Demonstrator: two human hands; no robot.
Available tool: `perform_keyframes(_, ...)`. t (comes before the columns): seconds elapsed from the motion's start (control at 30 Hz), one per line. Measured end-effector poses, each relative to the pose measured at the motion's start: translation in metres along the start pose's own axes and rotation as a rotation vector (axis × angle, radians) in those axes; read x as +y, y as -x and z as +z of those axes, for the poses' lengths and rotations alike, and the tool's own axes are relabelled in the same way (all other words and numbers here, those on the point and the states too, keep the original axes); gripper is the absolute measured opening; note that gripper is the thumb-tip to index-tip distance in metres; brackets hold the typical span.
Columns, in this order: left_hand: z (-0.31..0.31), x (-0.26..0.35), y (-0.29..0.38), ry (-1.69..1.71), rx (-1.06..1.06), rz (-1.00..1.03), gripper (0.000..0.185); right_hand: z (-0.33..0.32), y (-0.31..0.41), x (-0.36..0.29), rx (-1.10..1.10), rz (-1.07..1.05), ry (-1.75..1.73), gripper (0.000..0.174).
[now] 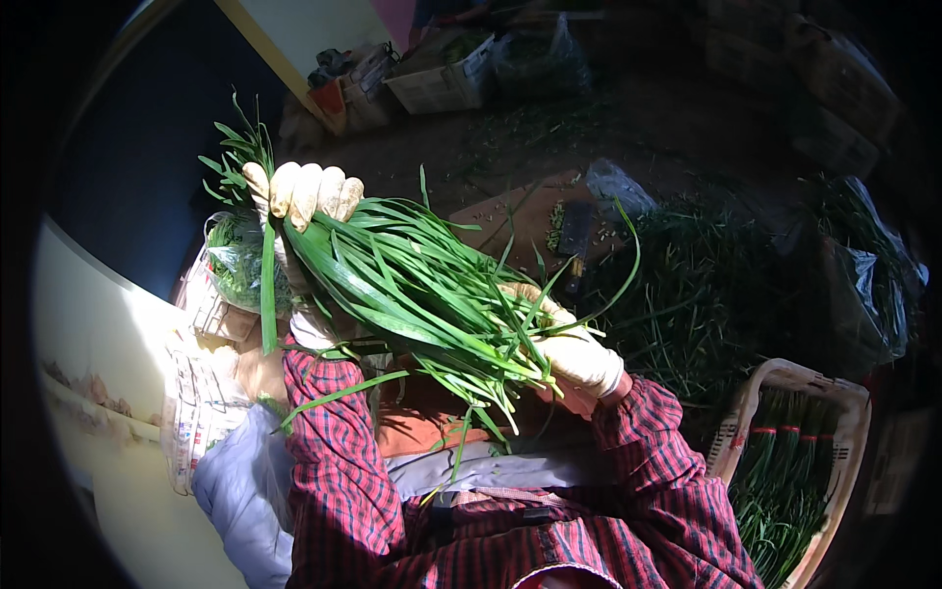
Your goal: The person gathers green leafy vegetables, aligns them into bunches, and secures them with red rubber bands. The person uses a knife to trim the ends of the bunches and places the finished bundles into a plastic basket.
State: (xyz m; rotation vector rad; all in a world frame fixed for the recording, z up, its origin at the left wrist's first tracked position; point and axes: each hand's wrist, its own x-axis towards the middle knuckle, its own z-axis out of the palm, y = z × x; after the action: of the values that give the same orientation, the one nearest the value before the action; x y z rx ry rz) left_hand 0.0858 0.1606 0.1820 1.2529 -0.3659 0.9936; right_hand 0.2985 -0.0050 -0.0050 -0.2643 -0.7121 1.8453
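Note:
A large bunch of long green leaves, like garlic chives [397,280], lies slantwise across both my gloved hands. My left hand [305,193], in a pale soiled glove, has its fingers closed round the bunch near its leafy end at upper left. At the paler stem ends, lower right, my right hand [570,342] supports the bunch from beneath and behind; leaves hide part of its fingers. Several loose leaves dangle over my lap. Beyond the bunch, a cleaver [575,230] with a short handle lies on a brown board [508,213] beside chopped green bits.
A plastic crate [846,390] holding banded green bundles stands at lower right. Behind it lies a big heap of loose greens [684,287]. Bagged broccoli-like greens [246,265] sit in a crate at left. More crates [434,88] stand at the back, and a pale wall [103,324] runs along the left.

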Motion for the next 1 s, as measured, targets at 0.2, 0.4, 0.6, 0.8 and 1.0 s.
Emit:
perform_keyframes(0.2,-0.044,0.065,0.009,0.014,-0.192,0.132,0.055,-0.008,0.05,0.028,0.082,-0.021,1.038,0.015)
perform_keyframes(0.4,-0.052,0.083,0.005,0.013,-0.44,0.029,0.053,-0.063,0.066,-0.023,0.379,-0.103,1.498,0.024)
perform_keyframes(0.6,-0.023,0.007,0.002,0.074,-0.005,-0.015,0.049,0.0,-0.058,-0.075,-0.058,-0.421,0.726,0.055)
perform_keyframes(0.8,-0.028,0.004,0.016,0.162,0.237,-0.014,0.046,0.03,-0.032,-0.008,0.172,-0.168,0.412,0.057)
perform_keyframes(1.0,-0.072,0.018,0.037,0.206,0.342,-0.004,0.043,-0.018,0.078,0.003,0.147,0.315,0.187,0.035)
